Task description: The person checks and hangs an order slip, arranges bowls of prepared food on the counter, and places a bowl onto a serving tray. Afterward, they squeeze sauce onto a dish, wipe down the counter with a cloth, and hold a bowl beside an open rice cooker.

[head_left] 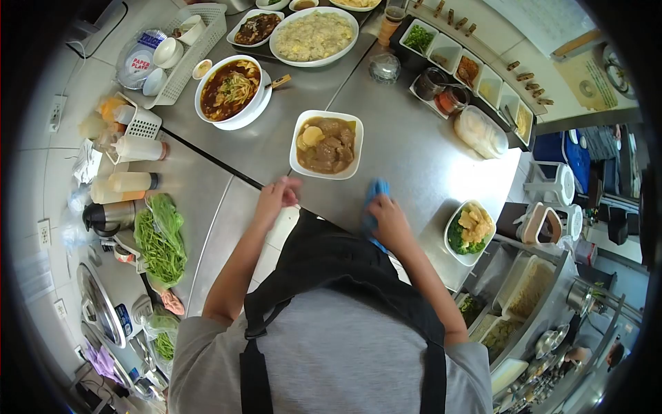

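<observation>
My right hand (387, 219) is closed on a blue cloth (378, 188) at the front edge of the steel table (255, 148); part of the cloth hangs over the edge. My left hand (279, 196) is by the same edge further left, fingers loosely curled and somewhat blurred, with nothing visible in it. Just beyond both hands stands a white square bowl (295, 161) of brown meat stew with pale round slices. To the right of my right hand is a white dish (470, 258) of broccoli topped with pale yellow pieces.
A large noodle soup bowl (259, 114) and a fried rice plate (348, 56) stand at the back. Topping containers (441, 50) line the back right. Squeeze bottles (141, 148) and bagged greens (162, 241) lie left. Food trays (527, 286) sit at the lower right.
</observation>
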A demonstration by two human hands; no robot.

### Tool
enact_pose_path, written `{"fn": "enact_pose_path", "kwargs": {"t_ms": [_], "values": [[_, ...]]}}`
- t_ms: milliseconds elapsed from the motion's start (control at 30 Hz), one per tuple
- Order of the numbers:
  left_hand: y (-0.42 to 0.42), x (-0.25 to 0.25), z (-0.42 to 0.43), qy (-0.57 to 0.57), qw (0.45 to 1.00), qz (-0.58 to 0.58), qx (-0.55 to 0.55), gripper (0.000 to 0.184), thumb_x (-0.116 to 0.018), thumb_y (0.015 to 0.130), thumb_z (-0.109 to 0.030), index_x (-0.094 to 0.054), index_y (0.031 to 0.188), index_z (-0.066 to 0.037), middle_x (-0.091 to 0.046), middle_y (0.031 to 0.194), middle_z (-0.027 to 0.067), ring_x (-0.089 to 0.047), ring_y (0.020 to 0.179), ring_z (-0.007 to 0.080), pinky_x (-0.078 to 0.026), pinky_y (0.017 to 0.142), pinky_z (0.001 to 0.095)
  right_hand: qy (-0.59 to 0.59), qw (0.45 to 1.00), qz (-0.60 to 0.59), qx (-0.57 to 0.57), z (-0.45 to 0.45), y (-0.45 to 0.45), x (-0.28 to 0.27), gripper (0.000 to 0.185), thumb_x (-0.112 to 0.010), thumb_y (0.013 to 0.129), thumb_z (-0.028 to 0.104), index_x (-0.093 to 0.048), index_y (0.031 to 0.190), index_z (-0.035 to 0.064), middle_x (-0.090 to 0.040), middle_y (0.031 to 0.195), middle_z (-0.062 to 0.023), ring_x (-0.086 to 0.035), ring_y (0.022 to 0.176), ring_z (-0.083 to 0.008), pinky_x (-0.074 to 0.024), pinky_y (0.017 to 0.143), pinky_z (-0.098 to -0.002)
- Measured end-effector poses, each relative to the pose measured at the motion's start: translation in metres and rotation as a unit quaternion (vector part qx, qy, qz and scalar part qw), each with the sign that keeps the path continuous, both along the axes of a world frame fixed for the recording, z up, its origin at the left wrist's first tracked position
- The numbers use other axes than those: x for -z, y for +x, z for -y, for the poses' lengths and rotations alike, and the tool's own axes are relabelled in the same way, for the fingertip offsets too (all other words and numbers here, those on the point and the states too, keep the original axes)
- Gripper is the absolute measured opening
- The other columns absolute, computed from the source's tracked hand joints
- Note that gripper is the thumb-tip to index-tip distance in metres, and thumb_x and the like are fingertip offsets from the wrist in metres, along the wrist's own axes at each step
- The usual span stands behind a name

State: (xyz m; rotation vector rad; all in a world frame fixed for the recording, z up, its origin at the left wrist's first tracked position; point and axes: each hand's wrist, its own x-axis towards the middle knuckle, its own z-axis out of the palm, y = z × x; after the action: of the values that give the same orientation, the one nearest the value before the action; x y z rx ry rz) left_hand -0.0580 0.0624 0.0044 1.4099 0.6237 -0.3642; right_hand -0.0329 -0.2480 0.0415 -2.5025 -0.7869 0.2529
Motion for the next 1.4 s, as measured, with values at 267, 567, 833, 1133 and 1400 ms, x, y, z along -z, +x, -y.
{"fn": "enact_pose_path", "kwargs": {"t_ms": [267,567,833,1133,1400], "values": [[0.042,-0.012,0.033,0.026,0.997,0.064,-0.026,0.028,-0.040,0.096,-0.020,-0.044,0.118,-0.004,-0.057,0.070,0.0075,-0.053,0.051,0.0128,-0.047,0.048,0.0254,0.108,0.939,-0.284,0.161,0.066,0.010,-0.039,0.036,-0.071,0.075,0.018,-0.064,0.110,0.0088,-0.065,0.098,-0.0124,-0.062,0.094,-0.0260,-0.0494,0.082,-0.0371],[0.050,-0.031,0.065,-0.037,0.996,0.023,0.074,0.017,-0.038,0.091,-0.013,-0.043,0.104,-0.003,-0.049,0.062,0.0067,-0.041,0.041,0.0110,-0.036,0.037,0.0260,0.771,0.330,-0.522,0.155,-0.030,0.080,0.039,0.044,-0.045,0.094,0.029,-0.048,0.131,0.0052,-0.050,0.133,-0.0130,-0.046,0.123,-0.0286,-0.0339,0.107,-0.0431],[0.085,-0.071,0.094,-0.058,0.991,0.058,0.107,0.019,-0.039,0.093,-0.014,-0.042,0.109,-0.005,-0.050,0.064,0.0057,-0.041,0.044,0.0091,-0.034,0.038,0.0232,0.571,0.552,-0.556,0.246,-0.008,0.073,0.010,0.040,-0.046,0.095,0.029,-0.053,0.127,0.0059,-0.060,0.121,-0.0113,-0.060,0.105,-0.0240,-0.0494,0.089,-0.0368],[0.126,-0.012,0.111,-0.043,0.991,0.075,0.106,0.016,-0.037,0.092,-0.014,-0.040,0.107,-0.009,-0.051,0.065,0.0050,-0.044,0.045,0.0096,-0.038,0.040,0.0234,0.024,0.896,0.115,0.429,0.196,0.200,-0.078,0.034,-0.067,0.080,0.024,-0.065,0.109,0.0063,-0.066,0.103,-0.0156,-0.063,0.090,-0.0317,-0.0492,0.081,-0.0383],[0.145,-0.012,0.112,-0.019,0.993,0.091,0.078,0.040,-0.046,0.097,-0.028,-0.041,0.132,-0.009,-0.058,0.075,0.0058,-0.049,0.052,0.0083,-0.044,0.048,0.0199,-0.113,0.818,0.066,0.561,0.262,0.282,-0.087,0.039,-0.051,0.085,0.046,-0.070,0.098,0.0138,-0.068,0.095,-0.0181,-0.064,0.091,-0.0357,-0.0501,0.080,-0.0441]]}}
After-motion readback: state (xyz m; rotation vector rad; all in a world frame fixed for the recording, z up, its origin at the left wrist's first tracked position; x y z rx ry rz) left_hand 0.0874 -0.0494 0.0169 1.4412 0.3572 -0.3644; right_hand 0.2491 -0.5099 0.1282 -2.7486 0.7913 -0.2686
